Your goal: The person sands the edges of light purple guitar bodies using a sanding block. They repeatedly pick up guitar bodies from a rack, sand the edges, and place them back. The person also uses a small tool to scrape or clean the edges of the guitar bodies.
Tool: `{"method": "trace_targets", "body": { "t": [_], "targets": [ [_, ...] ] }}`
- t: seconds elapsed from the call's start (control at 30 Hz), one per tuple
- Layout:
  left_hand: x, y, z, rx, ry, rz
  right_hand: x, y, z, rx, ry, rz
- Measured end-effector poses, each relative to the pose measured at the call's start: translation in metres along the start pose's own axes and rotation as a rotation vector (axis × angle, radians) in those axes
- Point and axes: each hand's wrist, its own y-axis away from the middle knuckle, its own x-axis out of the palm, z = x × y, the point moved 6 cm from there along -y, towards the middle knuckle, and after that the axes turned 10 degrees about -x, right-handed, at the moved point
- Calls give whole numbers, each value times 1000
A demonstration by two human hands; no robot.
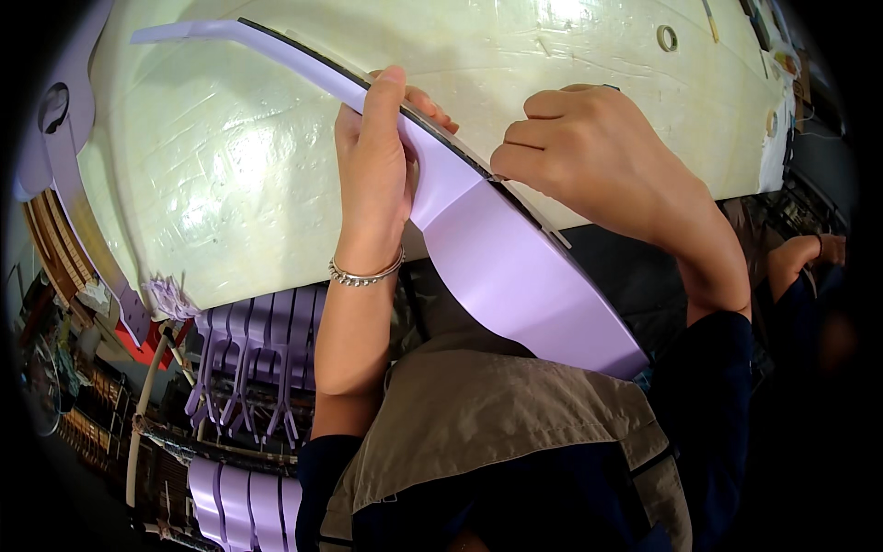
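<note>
A lilac ukulele (529,276) without visible strings is tilted on its edge, its body end resting against my apron and its headstock pointing to the far left. My left hand (377,147) is wrapped round the neck, thumb along the near side and fingertips showing over the far side. A dark strip (455,145) runs along the instrument's upper edge. My right hand (575,147) is closed in a pinch at that edge, where the neck meets the body. A small dark bit shows past its knuckles, but what the fingers hold is hidden.
A shiny cream-covered table (221,166) lies beneath the neck. On it are a tape roll (667,38) and a thin stick (711,20). Another lilac ukulele (69,147) stands at the left. Several lilac instruments (258,340) fill a rack below. A co-worker's hand (798,260) shows at right.
</note>
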Motion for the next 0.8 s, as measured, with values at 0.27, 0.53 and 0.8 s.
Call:
{"method": "trace_targets", "body": {
  "t": [0.27,0.53,0.8],
  "targets": [
    [-2,-1,1,-37,12,0,7,19,-19,170,-343,-77],
    [0,0,3,-44,-34,1,70,65,-16,754,-1193,-208],
    [1,21,21,26,-257,169,65,83,-41,835,-1340,-551]
  ]
}}
